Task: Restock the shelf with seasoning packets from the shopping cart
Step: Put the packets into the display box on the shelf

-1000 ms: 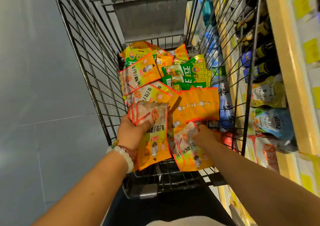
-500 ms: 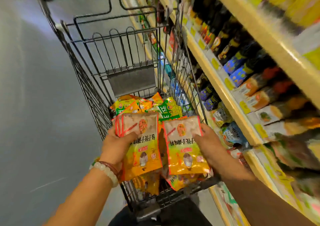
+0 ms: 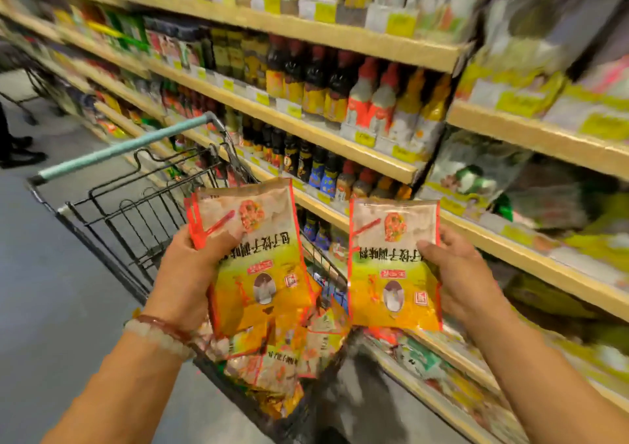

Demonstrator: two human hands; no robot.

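Observation:
My left hand (image 3: pixel 185 273) grips a small stack of yellow-and-orange seasoning packets (image 3: pixel 258 256) above the shopping cart (image 3: pixel 112 219). My right hand (image 3: pixel 466 273) holds one more packet of the same kind (image 3: pixel 391 266), raised beside the shelf (image 3: pixel 510 253). Both packets are upside down, with their print facing me. More packets (image 3: pixel 279 358) lie in the cart below my hands. The shelf on the right is blurred.
Several wooden shelf tiers hold dark sauce bottles (image 3: pixel 316 83) and pouches (image 3: pixel 476 178) with yellow price tags. The cart's teal handle (image 3: pixel 126 147) points away to the left. A person's dark shoes (image 3: pixel 20 154) stand on the grey floor at far left.
Both hands have lifted their packets up out of the cart. The view has swung up and right, from the cart's basket toward the shelves.

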